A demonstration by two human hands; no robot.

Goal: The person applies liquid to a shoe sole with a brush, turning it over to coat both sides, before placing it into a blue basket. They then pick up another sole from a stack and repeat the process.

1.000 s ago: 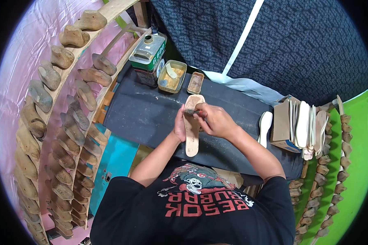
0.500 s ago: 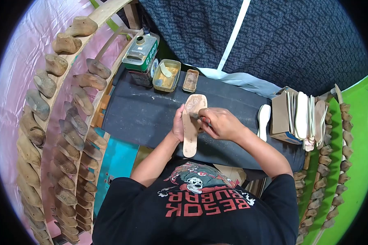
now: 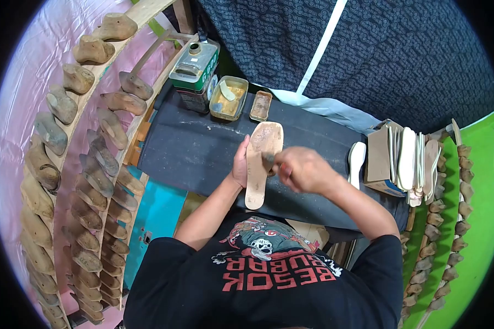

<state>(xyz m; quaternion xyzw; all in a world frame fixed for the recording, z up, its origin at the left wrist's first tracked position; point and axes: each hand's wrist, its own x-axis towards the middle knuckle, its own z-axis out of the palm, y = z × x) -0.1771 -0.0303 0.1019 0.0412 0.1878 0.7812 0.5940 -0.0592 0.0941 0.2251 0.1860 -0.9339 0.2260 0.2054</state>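
Observation:
A tan shoe sole (image 3: 256, 178) is held upright over the dark table, its wider end away from me. My left hand (image 3: 240, 163) grips its left edge, with the fingers hidden behind it. My right hand (image 3: 302, 170), slightly blurred, is closed around a small tool with a red part. The tool's dark tip (image 3: 268, 157) lies at the middle of the sole's right side. Beyond the sole stand a small rectangular dish (image 3: 261, 106) and a larger yellowish tub (image 3: 229, 109) with a pale scraper piece inside.
A green and white metal can (image 3: 195, 74) stands at the table's back left. On the right are a white sole (image 3: 356, 163) and a cardboard box (image 3: 378, 156) of upright soles. Racks of wooden shoe lasts (image 3: 96, 178) line both sides.
My right hand and the tool have shifted slightly to the right across the sole. The sole is still in my left hand. The camera view has tilted a little.

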